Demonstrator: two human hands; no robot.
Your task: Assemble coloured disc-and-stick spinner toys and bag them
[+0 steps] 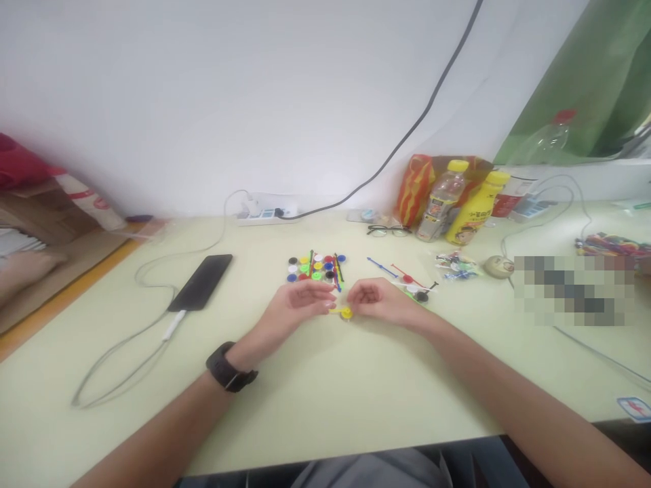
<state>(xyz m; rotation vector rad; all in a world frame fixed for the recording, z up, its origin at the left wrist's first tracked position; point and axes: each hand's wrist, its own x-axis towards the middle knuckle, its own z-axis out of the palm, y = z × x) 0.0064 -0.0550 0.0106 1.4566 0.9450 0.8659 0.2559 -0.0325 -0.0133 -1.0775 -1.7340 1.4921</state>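
bending the left hand (298,301) just at the near side of the colored disc group (317,267), with the thumb tip beside a small yellow piece (346,314); cannot tell if grasping it. curling the right hand (379,301) at the near right of this group, close to the same yellow piece; cannot tell here also if gripping. having this piece between both hands, nearer than the group. showing, to the right of the group, a blue stick (382,266); to the left, a black phone (202,281).
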